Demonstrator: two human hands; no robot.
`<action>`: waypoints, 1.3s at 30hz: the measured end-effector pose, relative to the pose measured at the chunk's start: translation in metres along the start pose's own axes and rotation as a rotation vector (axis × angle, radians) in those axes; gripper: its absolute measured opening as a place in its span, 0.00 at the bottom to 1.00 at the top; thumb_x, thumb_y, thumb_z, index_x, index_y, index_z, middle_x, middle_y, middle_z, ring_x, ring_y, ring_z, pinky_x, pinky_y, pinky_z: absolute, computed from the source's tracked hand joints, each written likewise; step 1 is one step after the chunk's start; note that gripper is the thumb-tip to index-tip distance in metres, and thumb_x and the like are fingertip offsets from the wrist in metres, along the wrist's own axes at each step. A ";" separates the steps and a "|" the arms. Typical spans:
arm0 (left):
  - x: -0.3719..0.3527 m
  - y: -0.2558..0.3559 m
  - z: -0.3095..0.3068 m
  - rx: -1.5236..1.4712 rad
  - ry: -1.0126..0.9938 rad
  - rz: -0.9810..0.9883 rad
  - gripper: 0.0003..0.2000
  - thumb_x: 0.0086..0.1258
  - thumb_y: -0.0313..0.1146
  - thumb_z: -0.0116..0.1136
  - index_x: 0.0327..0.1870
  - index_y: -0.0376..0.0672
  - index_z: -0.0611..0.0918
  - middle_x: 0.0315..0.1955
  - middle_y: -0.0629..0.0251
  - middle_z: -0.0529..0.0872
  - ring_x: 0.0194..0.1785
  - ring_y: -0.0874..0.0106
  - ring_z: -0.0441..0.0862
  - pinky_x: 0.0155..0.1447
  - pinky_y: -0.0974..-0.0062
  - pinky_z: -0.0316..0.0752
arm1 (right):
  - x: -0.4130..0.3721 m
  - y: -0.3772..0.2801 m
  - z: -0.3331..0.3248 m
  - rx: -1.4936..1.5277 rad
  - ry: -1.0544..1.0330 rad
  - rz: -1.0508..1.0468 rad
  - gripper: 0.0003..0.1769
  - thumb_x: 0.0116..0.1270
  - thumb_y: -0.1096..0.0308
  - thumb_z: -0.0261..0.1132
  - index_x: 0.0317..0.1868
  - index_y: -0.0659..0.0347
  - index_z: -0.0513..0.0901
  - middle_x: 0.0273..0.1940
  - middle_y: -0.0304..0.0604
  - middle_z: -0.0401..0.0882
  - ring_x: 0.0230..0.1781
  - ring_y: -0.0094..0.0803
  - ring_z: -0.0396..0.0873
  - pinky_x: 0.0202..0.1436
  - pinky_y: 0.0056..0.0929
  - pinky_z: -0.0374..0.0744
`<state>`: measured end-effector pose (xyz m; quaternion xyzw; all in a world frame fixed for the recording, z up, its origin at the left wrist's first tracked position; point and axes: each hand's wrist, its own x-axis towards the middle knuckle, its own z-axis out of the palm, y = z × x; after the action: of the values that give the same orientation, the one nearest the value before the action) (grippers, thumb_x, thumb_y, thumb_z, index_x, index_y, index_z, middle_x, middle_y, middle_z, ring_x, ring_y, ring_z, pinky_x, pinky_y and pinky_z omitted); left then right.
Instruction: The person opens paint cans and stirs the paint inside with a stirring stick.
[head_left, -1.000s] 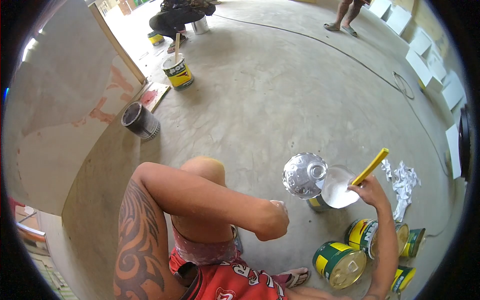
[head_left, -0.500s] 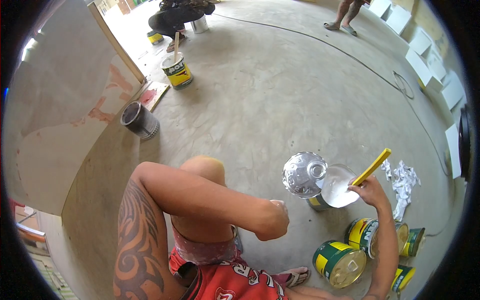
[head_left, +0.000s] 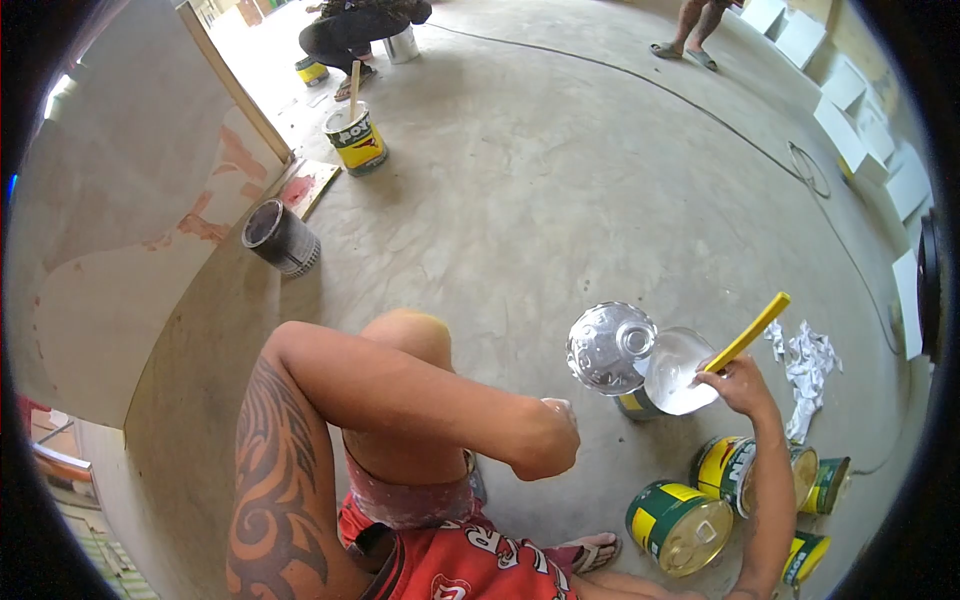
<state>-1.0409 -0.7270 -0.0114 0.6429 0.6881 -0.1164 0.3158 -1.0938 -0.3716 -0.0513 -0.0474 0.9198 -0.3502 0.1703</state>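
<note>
Grip point(head_left: 740, 386), right, closed around yellow stick point(head_left: 748, 332)

Best I can read is "BOY" on the green-and-yellow can point(head_left: 361, 150) with the stick in it, word cut off by the curve. Lettering on the red clothing point(head_left: 478, 562) and the tipped can point(head_left: 722, 466)? Can't make it out.

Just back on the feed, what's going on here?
The person's right hand grips a yellow handle at the mouth of an open can with white contents; a silver lid stands at its edge. The left hand hangs curled; whether it holds anything is hidden. Several more cans and crumpled white material are nearby, and another person crouches farther off.
</note>
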 end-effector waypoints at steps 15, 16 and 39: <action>0.001 0.000 0.003 0.013 -0.002 -0.010 0.14 0.61 0.34 0.69 0.47 0.44 0.93 0.49 0.61 0.92 0.55 0.60 0.89 0.56 0.61 0.82 | 0.001 -0.010 0.007 0.082 -0.016 -0.001 0.11 0.63 0.69 0.76 0.42 0.68 0.89 0.37 0.46 0.90 0.41 0.35 0.89 0.49 0.34 0.84; 0.000 -0.001 0.003 0.011 0.000 -0.008 0.14 0.61 0.34 0.69 0.47 0.44 0.93 0.48 0.61 0.92 0.55 0.60 0.89 0.55 0.61 0.82 | 0.002 -0.013 0.001 0.037 0.000 0.031 0.12 0.63 0.67 0.75 0.41 0.68 0.90 0.35 0.49 0.91 0.40 0.36 0.89 0.50 0.33 0.84; 0.002 0.000 0.001 0.015 -0.044 -0.004 0.14 0.62 0.34 0.68 0.47 0.41 0.92 0.48 0.59 0.92 0.54 0.59 0.89 0.56 0.60 0.82 | 0.016 -0.004 0.018 -0.134 0.328 -0.397 0.10 0.62 0.71 0.77 0.42 0.66 0.89 0.38 0.48 0.89 0.40 0.37 0.87 0.48 0.36 0.83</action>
<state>-1.0402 -0.7260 -0.0126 0.6413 0.6814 -0.1362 0.3255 -1.1028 -0.3888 -0.0656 -0.1805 0.9289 -0.3183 -0.0566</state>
